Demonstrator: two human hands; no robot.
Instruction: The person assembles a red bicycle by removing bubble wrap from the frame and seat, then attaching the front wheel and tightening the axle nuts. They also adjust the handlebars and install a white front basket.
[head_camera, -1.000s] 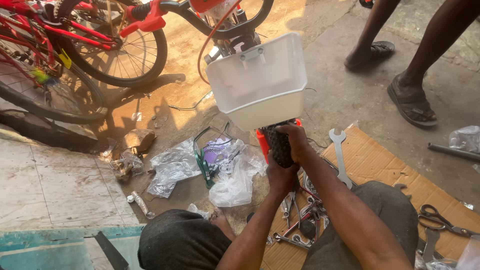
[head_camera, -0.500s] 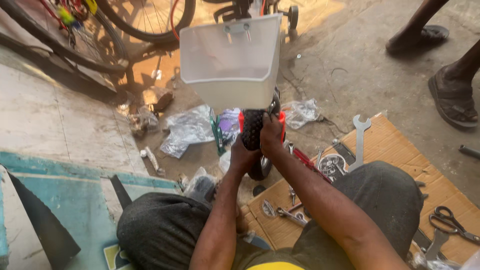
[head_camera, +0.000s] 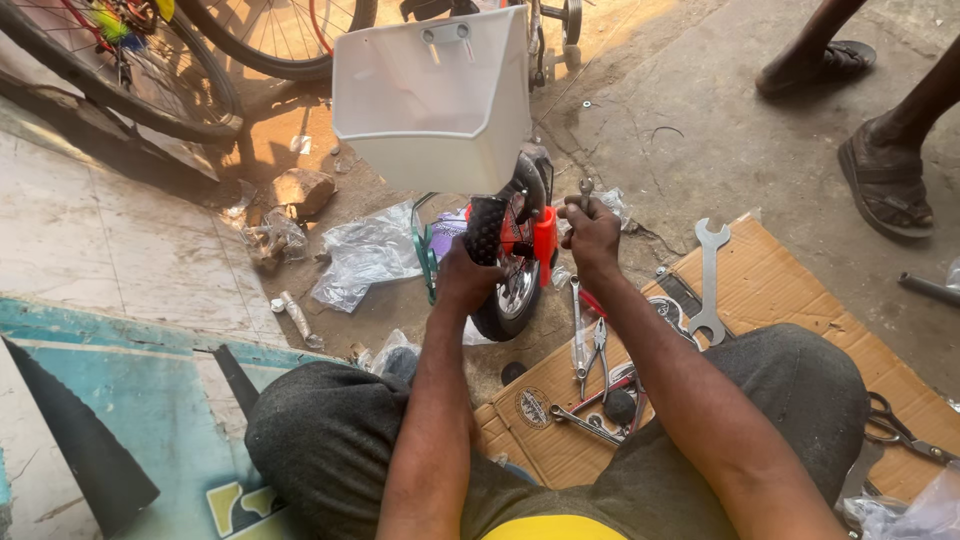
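Half the small wheel (head_camera: 512, 290) behind left hand (head_camera: 466, 275)

My left hand (head_camera: 468, 275) grips a black rubber handlebar grip (head_camera: 485, 230), knobbly and matt, and my right hand (head_camera: 592, 232) closes on a small metal tool (head_camera: 586, 190), dull grey. In front of me the white plastic basket (head_camera: 430, 110) looks smooth with a soft sheen. The orange-red plastic part (head_camera: 543, 240) beside the grip is glossy, and the tyre (head_camera: 500, 315) below is matt black rubber around a shiny metal rim. The spanner (head_camera: 710, 280) and pliers (head_camera: 598, 345) are bare steel, lying on rough brown cardboard (head_camera: 790, 300). Clear plastic wrapping (head_camera: 365, 255) is crinkled and shiny on gritty concrete ground (head_camera: 680, 110). My trousers (head_camera: 320, 440) are dark, coarse cloth
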